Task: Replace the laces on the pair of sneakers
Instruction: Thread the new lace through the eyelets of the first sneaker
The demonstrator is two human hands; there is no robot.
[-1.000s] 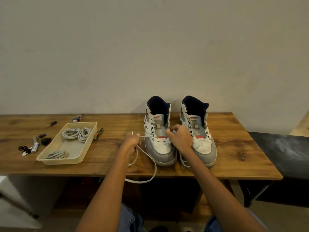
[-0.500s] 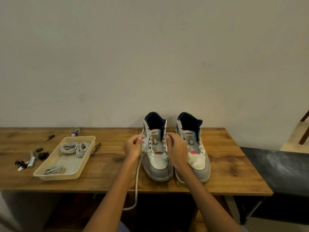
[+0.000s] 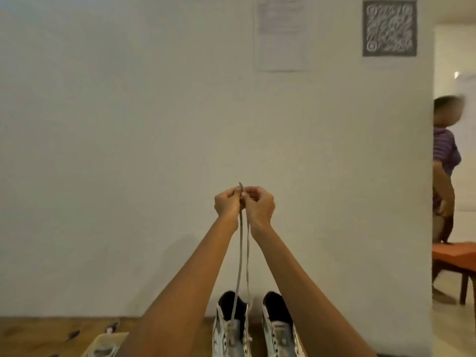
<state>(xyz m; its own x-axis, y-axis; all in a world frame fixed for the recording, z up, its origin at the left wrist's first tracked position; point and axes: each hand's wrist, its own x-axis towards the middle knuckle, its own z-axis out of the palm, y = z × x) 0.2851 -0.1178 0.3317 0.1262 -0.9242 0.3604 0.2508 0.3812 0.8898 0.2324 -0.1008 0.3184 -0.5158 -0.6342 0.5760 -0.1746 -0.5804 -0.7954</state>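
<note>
At the near edge of the view the wooden counter (image 3: 38, 336) is carrying the pair of sneakers (image 3: 255, 331), standing side by side with their dark collars facing the wall, beside a pale tray (image 3: 103, 342) whose contents are cut off by the frame. A grey lace (image 3: 240, 256) is rising in two strands from the eyelets of the left sneaker (image 3: 230, 328), which suggests it is already threaded through the lowest holes there, while the right sneaker (image 3: 279, 331) is showing bare eyelets. Both arms are reaching up and forward so the strands hang taut: the left hand (image 3: 228, 203) and the right hand (image 3: 258, 204) are meeting at the top, each pinching the lace ends together, probably to match the two lengths before lacing on. Farther off, the pale wall is bearing a sheet of paper (image 3: 280, 34) and a square printed code (image 3: 389, 28); both are too blurred to read, and no brand lettering on the shoes is legible. Past the wall's edge, a person in a purple striped shirt (image 3: 444, 150) is standing by an orange bench (image 3: 456, 256).
</note>
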